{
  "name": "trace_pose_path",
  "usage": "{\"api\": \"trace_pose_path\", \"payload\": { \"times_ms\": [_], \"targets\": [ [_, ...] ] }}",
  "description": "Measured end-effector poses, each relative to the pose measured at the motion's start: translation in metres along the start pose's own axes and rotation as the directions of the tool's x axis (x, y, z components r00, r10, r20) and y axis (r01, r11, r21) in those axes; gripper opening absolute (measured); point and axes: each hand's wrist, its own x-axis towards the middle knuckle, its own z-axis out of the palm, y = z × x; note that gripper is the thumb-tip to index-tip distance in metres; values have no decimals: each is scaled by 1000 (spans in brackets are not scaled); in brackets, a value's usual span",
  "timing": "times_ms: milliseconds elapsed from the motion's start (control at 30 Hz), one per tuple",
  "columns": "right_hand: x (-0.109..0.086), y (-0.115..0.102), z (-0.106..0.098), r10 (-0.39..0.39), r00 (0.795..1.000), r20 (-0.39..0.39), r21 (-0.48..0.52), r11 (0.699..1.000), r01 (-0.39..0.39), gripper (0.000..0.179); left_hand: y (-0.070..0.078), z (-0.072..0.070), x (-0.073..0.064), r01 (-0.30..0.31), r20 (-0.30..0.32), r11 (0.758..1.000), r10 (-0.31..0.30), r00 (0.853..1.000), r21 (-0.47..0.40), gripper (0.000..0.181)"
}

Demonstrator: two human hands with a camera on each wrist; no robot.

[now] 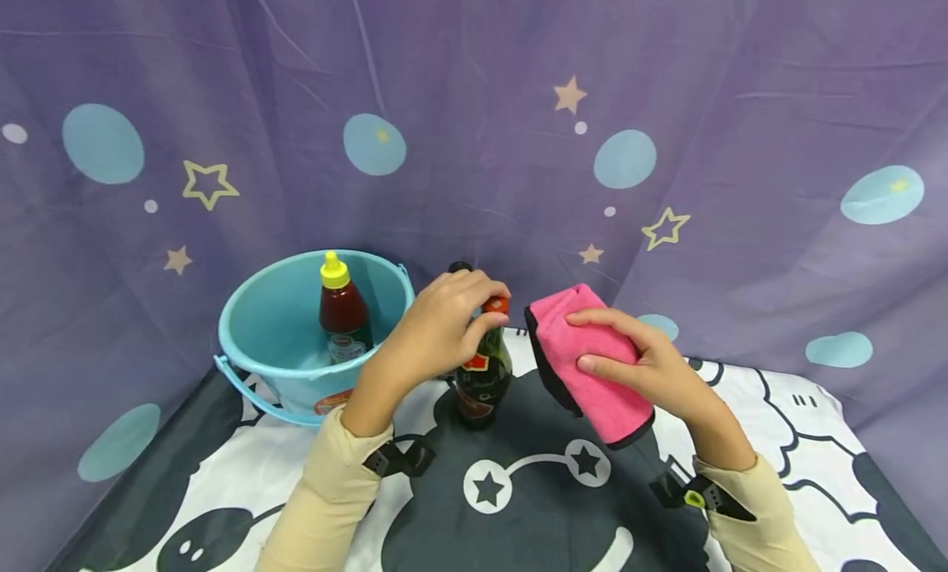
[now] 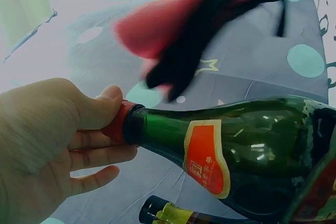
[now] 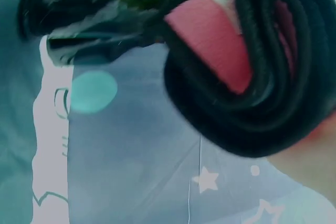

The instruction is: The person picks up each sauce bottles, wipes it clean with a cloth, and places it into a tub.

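My left hand [image 1: 437, 329] pinches the red cap [image 2: 116, 124] of a green glass bottle [image 1: 485, 387] with a red-orange neck label. The bottle stands upright on the patterned cloth in the head view. To its right, my right hand [image 1: 659, 366] grips a folded pink cleaning cloth [image 1: 596, 379] edged in black. In the head view a gap separates the cloth from the bottle. The right wrist view shows the cloth's black edging in rolled layers [image 3: 231, 124]; most of that hand is hidden there. Behind the green bottle is a second, black-capped bottle [image 1: 460, 267], mostly hidden.
On the left stands a light blue bucket [image 1: 233, 325] with its handle down in front. Inside it is a dark red sauce bottle [image 1: 344, 313] with a yellow cap. A purple curtain [image 1: 481, 86] hangs behind a black-and-white printed cloth [image 1: 533, 514].
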Motion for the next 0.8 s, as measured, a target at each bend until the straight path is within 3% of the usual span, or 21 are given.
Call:
{"api": "trace_pose_path", "payload": {
  "times_ms": [133, 233, 367, 567, 800],
  "targets": [
    [4, -5, 3, -34, 997, -70, 149, 988, 44, 52, 0, 1, -1, -22, 12, 1000, 22, 1000, -10, 22],
    [8, -6, 6, -67, 995, -80, 256, 963, 85, 55, 0, 1, -1, -34, 3, 999, 34, 999, -13, 22],
    [13, -7, 14, -80, 994, -68, 324, 941, 98, 56, -2, 0, 0, -42, -15, 999, 42, 999, -7, 24],
    [18, -6, 30, -43, 999, -24, 278, 959, 48, 51, -4, -1, -2, -14, 29, 1000, 14, 999, -20, 28],
    [25, -6, 40, 23, 998, -53, 212, 977, -11, 44, -1, -5, -1, -18, 60, 999, 21, 998, -43, 33]
  ]
}}
